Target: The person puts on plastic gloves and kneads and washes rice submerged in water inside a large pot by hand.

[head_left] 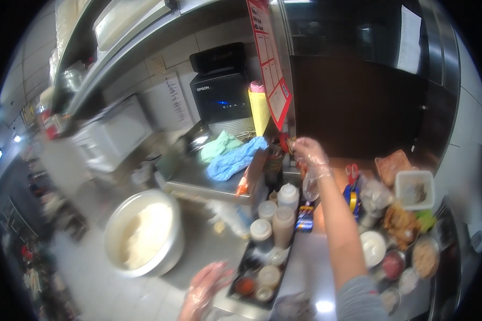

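Observation:
My right hand (pixel 310 153), in a clear plastic glove, reaches far forward beside the lower tip of a red-and-white hanging sheet (pixel 270 64). Its fingers are pinched around a small yellowish thing too fine to make out. My left hand (pixel 208 281), also gloved, hovers low in front, left of a black tray (pixel 233 291) of small sauce tubs. Slightly blurred, its fingers stretch out with nothing visible in them. Several squeeze bottles (pixel 283 226) stand between the two hands. Below my right wrist lies a clear plastic bag (pixel 310 187).
At left stands a large white bowl (pixel 115 235) holding a pale food. Blue cloth (pixel 233 163) and green cloth (pixel 219 145) lie before a black printer (pixel 219 99). Food containers, including a white tub (pixel 427 180), crowd the right. A blue-and-yellow tape dispenser (pixel 352 199) sits near my right forearm.

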`<state>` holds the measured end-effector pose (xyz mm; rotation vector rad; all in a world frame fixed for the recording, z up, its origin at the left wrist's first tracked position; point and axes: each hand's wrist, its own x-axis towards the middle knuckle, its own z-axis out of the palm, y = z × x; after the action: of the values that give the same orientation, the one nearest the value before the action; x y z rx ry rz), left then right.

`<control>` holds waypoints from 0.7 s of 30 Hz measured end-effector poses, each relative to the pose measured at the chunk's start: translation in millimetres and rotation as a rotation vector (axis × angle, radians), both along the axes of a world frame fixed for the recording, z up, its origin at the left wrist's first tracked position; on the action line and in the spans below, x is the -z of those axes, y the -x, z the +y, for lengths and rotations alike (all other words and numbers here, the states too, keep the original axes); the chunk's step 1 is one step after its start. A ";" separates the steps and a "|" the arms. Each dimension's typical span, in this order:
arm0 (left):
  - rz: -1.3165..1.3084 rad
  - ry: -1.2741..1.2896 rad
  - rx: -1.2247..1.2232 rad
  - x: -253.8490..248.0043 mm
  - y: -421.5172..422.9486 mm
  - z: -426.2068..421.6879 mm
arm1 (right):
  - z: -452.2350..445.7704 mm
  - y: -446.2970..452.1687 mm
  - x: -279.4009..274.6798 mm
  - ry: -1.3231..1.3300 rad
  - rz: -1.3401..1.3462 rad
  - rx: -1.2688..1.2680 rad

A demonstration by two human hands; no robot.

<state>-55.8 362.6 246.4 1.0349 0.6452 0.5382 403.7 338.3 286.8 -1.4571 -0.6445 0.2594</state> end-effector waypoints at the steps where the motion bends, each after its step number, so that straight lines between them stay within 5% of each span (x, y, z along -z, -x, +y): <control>1: 0.002 0.000 -0.003 -0.3 0.3 0.0 | 2.2 1.0 -0.1 -0.010 0.018 0.013; 8: 0.018 -0.016 0.010 3.5 4.3 0.6 | 13.2 -2.1 2.7 0.080 -0.236 0.142; 17: 0.007 -0.014 0.018 3.8 8.6 0.7 | -1.6 2.3 -1.8 -0.025 0.047 0.042; 21: 0.014 -0.025 0.027 3.3 8.7 0.6 | 5.7 -21.8 15.0 -0.114 -0.042 0.028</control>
<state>-64.6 363.2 243.1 1.0698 0.6374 0.5169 425.5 344.0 271.9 -1.3645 -0.6619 0.1674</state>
